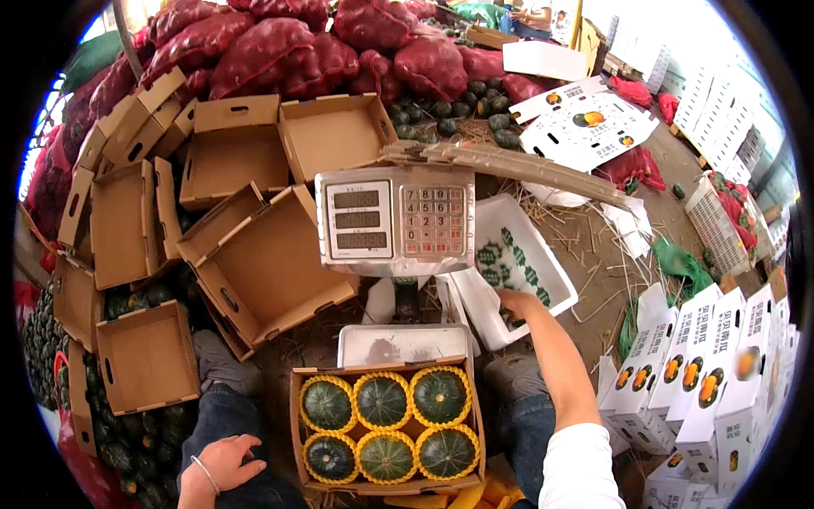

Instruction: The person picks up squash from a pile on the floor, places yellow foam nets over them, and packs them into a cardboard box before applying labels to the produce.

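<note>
My left hand (227,463), with a bracelet at the wrist, lies over my left thigh, holding nothing, its fingers apart. My right hand (518,304) reaches over the near edge of a white foam box (552,267). Its fingertips are hidden, so whether it holds something cannot be seen. Green stickers (489,256) lie inside that box. Between my knees, an open cardboard carton (388,488) carries several dark green squashes (382,402) in two rows, each in a yellow foam net (418,393). The carton overlaps the metal platform (407,343) of a digital scale, below its keypad display (395,221).
Empty cardboard trays (286,254) crowd the left, above loose squashes (140,445). Printed white cartons (690,362) stand at right. Red mesh sacks (264,57) are piled behind. Cardboard strips (521,167) extend behind the scale. Another person (533,18) is at the far back.
</note>
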A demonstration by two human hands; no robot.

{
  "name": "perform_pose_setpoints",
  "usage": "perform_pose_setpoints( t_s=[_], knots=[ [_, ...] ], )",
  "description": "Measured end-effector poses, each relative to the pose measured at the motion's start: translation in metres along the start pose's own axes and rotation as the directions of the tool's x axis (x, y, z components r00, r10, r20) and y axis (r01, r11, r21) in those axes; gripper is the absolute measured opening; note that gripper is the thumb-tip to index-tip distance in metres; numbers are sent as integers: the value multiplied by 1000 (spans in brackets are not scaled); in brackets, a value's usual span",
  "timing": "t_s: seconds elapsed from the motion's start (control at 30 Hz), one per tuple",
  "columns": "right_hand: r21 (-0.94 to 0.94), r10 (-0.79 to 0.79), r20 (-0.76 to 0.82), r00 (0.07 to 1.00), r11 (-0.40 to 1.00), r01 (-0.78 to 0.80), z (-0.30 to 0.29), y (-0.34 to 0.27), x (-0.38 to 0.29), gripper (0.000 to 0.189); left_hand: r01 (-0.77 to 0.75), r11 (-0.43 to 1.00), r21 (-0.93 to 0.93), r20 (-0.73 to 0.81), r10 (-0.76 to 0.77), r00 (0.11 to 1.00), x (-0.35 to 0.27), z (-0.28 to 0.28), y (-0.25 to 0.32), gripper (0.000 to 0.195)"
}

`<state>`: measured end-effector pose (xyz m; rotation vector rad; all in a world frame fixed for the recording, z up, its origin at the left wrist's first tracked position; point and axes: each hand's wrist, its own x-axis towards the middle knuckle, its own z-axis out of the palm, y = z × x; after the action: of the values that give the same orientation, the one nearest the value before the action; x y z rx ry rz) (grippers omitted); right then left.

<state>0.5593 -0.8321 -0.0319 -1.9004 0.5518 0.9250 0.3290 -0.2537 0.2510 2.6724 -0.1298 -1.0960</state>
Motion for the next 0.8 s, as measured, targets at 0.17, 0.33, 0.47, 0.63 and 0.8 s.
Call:
perform_pose_setpoints(
  t_s=[0.17,0.33,0.47,0.63,0.8],
  knots=[
    [143,-254,95,963,960,239,38,-23,-62,76,17,999,-42,42,-15,999,-9,10,-18,53],
    [-532,-655,-154,739,686,497,79,-27,-64,73,21,991,-133,-41,-27,999,-3,30,-48,66],
    [-203,-435,-653,620,889,410,75,-26,-93,50,-26,927,-373,-119,-20,993,35,79,-63,84],
    [-132,-294,-931,216,824,551,60,10,-163,39,148,156,-977,122,-164,979,64,164,1,96],
    [26,-326,-876,355,703,711,159,7,-320,32,20,48,-999,16,-93,996,58,184,6,70]
  ],
)
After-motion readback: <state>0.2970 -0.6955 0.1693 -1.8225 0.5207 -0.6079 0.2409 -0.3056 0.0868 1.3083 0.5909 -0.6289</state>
